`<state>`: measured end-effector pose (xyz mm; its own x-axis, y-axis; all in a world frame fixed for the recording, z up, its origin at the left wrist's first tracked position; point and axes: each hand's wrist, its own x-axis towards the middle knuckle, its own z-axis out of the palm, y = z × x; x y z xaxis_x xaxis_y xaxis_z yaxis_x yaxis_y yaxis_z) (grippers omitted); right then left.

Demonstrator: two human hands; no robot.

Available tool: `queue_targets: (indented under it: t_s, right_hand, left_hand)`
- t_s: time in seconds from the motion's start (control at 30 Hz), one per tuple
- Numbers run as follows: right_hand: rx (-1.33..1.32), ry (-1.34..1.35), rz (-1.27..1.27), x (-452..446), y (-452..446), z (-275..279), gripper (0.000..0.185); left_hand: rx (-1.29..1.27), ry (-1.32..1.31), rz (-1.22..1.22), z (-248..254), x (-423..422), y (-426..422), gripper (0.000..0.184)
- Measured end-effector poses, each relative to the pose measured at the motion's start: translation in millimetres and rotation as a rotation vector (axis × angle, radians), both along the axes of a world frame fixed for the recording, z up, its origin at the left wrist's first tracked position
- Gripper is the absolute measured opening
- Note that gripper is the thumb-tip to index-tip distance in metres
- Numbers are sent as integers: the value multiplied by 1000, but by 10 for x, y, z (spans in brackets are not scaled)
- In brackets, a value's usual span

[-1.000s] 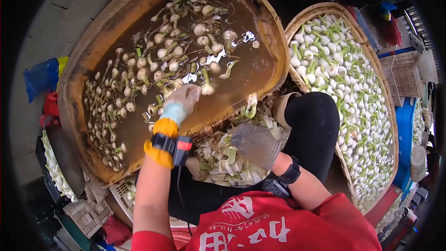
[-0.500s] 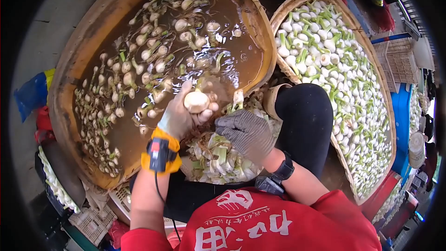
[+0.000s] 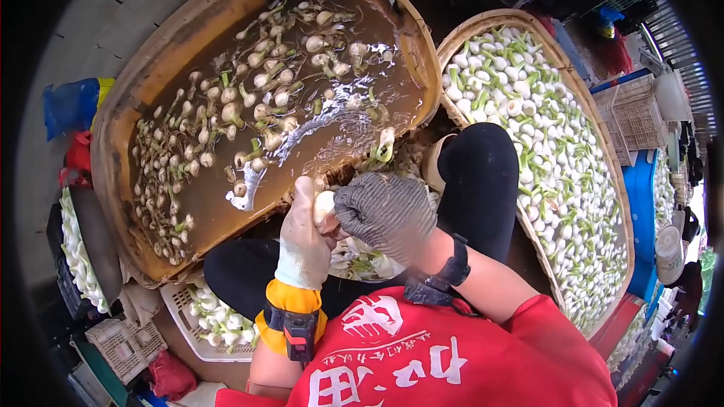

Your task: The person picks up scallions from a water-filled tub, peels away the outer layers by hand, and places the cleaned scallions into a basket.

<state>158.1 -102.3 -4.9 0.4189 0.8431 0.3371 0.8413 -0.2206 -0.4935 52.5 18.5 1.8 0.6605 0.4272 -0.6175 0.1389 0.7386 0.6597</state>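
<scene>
Left hand [image 3: 304, 245]: fingers clamped on a bulb [image 3: 325, 209]. Right hand [image 3: 386, 215]: grip unclear. Tub [image 3: 110, 173]: many dirty bulbs [image 3: 229, 112]. Basket [image 3: 520, 17]: many clean bulbs [image 3: 562, 173].

Red shirt, black legwear and two unlike gloves.
At six o'clock, the short-sleeved red shirt [image 3: 483, 354] bears a white emblem [image 3: 373, 316], a thin line of small writing and large white characters [image 3: 392, 377]. The left hand [image 3: 305, 230] wears a pale glove with a knit cuff, then a yellow-orange wristband [image 3: 294, 298] under a black device [image 3: 300, 335] with a red mark. The right hand [image 3: 388, 215] has a grey, finely ribbed glove; behind it sit a black wrist strap [image 3: 455, 260] and dark casing [image 3: 428, 292]. Black legwear [image 3: 483, 173] covers the knees at three and eight o'clock.
</scene>
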Motion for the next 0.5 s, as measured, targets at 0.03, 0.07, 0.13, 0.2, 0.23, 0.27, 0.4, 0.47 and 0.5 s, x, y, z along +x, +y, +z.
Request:
queue_targets:
  t_s: [0.03, 0.07, 0.13, 0.2, 0.23, 0.27, 0.4, 0.47, 0.5]
  right_hand:
    - [-59, 73, -1, -31, -14, 33, 19]
    - [-117, 145, -2, -52, -25, 67, 22]
    - [-68, 264, -20, -89, -55, 207, 21]
    - [-20, 384, -34, -58, -76, 271, 21]
    - [125, 337, -141, 60, -61, 279, 19]
    - [273, 288, -244, 196, -39, 288, 17]
    - [78, 305, -713, 904, -190, 94, 17]
    - [-7, 339, -440, 691, -216, 171, 20]
    - [-104, 377, -185, 532, -286, 181, 24]
  left_hand:
    - [45, 18, -76, 34, -52, 35, 55]
    - [93, 36, -151, 77, -75, 49, 54]
    - [160, 54, -57, 186, -125, -36, 64]
    - [243, -96, -335, 301, -273, 19, 77]
    - [243, -151, -402, 356, -319, 16, 91]
    - [195, -182, -403, 316, -397, 26, 96]
    - [129, -284, -334, 314, -599, -9, 98]
    - [135, -307, -297, 288, -649, 10, 98]
    - [140, -319, -324, 268, -664, 16, 99]
